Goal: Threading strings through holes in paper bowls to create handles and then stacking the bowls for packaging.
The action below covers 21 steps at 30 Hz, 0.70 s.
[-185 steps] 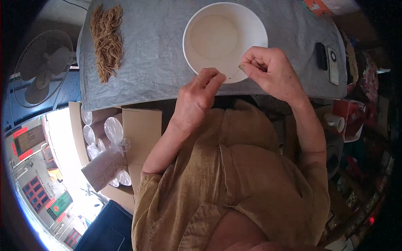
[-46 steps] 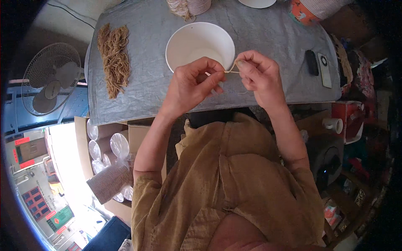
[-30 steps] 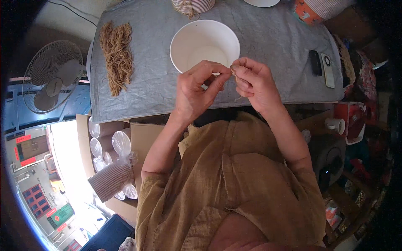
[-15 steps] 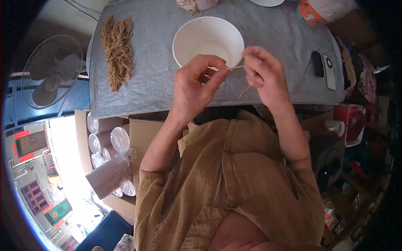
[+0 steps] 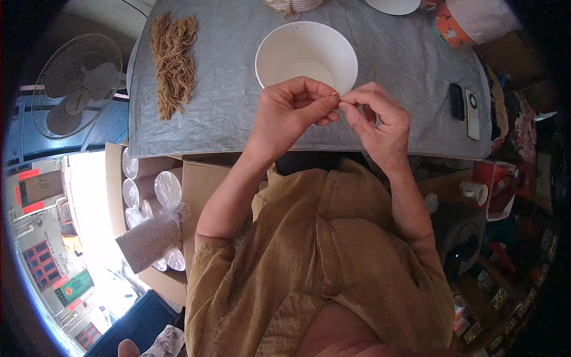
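Observation:
My left hand (image 5: pixel 294 113) and my right hand (image 5: pixel 382 122) meet over the near edge of a white paper tub (image 5: pixel 306 44). The left one pinches a thin piece of twine (image 5: pixel 335 93) between thumb and forefinger; only a short bit shows at the fingertips. The right thumb and forefinger close on the same spot, where most of the twine is hidden by the fingers. The tub stands upright with its wide mouth toward me, and its visible inside is plain white. A loose bundle of brown twine (image 5: pixel 172 68) lies on the left part of the grey-covered table (image 5: pixel 223 113).
At the far edge are a twine-tied striped stack (image 5: pixel 297 6), a white round item (image 5: pixel 394 5) and an orange-based striped stack (image 5: pixel 476 21). A phone-like device (image 5: pixel 472 113) lies right. A fan (image 5: pixel 77 89) stands left; bagged cup stacks (image 5: pixel 148 244) fill a carton below.
My right hand has come in to the left, its fingertips now against the left hand's. The twine stretched between them and its hanging end no longer show. The whole view has shifted slightly.

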Motion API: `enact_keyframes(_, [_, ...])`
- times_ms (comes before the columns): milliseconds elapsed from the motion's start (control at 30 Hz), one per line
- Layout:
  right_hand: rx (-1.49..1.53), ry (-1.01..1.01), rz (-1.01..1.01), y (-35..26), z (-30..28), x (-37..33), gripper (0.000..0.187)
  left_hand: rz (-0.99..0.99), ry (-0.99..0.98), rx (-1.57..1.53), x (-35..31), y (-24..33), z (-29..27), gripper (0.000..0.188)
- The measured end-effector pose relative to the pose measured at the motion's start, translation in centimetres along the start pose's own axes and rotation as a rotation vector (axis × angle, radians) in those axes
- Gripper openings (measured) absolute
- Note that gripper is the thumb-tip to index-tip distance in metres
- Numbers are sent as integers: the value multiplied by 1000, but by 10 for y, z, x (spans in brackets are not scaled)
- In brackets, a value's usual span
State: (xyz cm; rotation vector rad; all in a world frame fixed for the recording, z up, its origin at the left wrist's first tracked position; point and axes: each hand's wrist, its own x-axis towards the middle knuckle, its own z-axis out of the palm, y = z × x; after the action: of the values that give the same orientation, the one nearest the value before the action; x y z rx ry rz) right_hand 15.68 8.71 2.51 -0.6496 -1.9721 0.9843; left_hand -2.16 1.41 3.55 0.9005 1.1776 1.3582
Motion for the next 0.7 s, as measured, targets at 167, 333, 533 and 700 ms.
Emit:
enact_keyframes(167, [25,11,16,0,0,-1,13,31,-9,-56,-1,-2,0,12])
enact_keyframes(333, [174,15,164,-1,3,-7,6,8,21,-24,-2,1,5,12])
enact_keyframes(533, [421,25,429,-8,6,-2,10,55,56,55,-6,-3,11,12])
enact_keyframes(700, [758,13,659,-1,4,-6,15,104,44,67,-6,-10,8,12])
